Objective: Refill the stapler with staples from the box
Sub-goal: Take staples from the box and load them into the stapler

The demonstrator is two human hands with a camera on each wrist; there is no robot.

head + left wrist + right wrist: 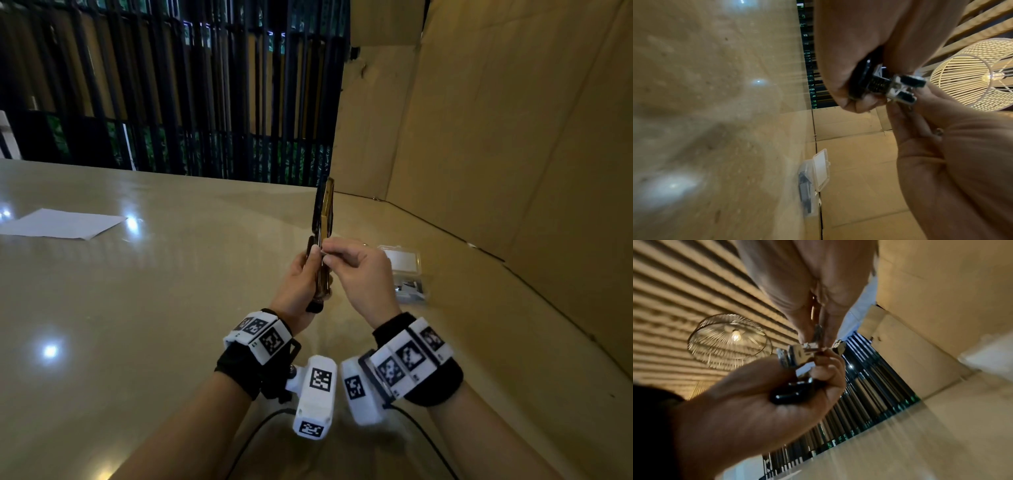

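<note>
My left hand [309,262] grips a black and gold stapler [323,219] and holds it upright above the table, with its top swung open. At the stapler's lower channel, my right hand [330,254] pinches a short strip of staples [818,334] between thumb and forefinger. The right wrist view shows the strip's end meeting the stapler's metal magazine [797,353]. In the left wrist view the magazine's spring end [890,84] sticks out of the left fist. The clear plastic staple box [406,270] lies open on the table, to the right of my hands, lid [821,168] raised.
A white sheet of paper [65,224] lies far left on the glossy beige table [171,308]. A cardboard wall [496,137] closes off the right side. A black slatted fence [171,85] stands behind the table. Black cables [260,431] trail from the wrist cameras.
</note>
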